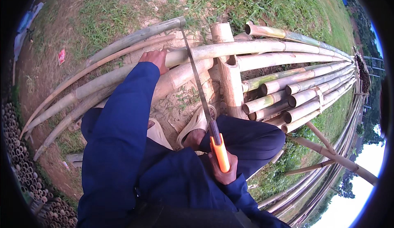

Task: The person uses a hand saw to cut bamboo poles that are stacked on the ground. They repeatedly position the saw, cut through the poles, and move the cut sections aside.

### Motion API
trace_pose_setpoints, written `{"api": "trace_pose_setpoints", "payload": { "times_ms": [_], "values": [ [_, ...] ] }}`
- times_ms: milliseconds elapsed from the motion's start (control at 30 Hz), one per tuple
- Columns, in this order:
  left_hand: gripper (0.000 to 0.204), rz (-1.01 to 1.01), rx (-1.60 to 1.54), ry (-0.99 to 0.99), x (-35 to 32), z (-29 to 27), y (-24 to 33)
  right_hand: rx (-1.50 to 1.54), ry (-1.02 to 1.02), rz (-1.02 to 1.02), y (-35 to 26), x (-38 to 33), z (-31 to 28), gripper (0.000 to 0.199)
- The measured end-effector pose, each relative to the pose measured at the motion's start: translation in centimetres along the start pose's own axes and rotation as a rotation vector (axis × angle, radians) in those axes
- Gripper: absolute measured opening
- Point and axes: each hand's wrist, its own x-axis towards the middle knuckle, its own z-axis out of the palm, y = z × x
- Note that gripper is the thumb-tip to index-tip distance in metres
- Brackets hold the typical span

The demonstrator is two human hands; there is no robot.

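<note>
My right hand [225, 167] is closed round the orange handle of a hand saw [198, 81], low in front of my body. Its long narrow blade points away from me and crosses a pale bamboo pole [242, 47]; whether the teeth are in the bamboo I cannot tell. Left of the blade, my left hand [157, 60] grips that same pole from above, its fingers partly hidden behind the wrist and sleeve. The pole rests over an upright bamboo post [230, 78] just right of the blade.
Several cut bamboo poles [283, 89] lie stacked at the right, open ends toward me. A greenish pole [137, 36] lies beyond my left hand. Bundled bamboo ends [26, 162] fill the lower left. My sandalled feet [193, 126] are under the pole, on dirt.
</note>
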Motion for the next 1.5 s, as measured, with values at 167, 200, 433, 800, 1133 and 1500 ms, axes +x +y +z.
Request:
{"api": "trace_pose_setpoints", "payload": {
  "times_ms": [167,200,433,800,1133,1500],
  "values": [
    [0.053,0.045,0.020,0.043,0.4,-0.6,0.8,0.185,0.031,-0.047,3.4,13.2,5.9,0.019],
    [0.053,0.038,0.018,0.027,0.1,-0.8,0.6,0.167,0.017,-0.063,3.3,13.0,6.3,0.020],
    [0.053,0.027,0.021,0.019,0.0,0.0,0.2,-0.043,-0.084,0.094,-0.2,-1.9,-1.7,0.030],
    [0.062,0.026,0.043,0.018,-0.2,-0.7,-0.6,0.100,-0.087,0.101,0.3,1.2,-0.5,0.018],
    [0.068,0.011,0.036,0.010,0.5,-0.7,0.6,0.245,0.034,0.018,3.6,10.4,4.9,0.009],
    [0.060,0.028,0.018,0.050,1.0,-0.1,0.5,0.139,-0.006,0.073,3.5,11.0,4.2,0.016]
  ]
}}
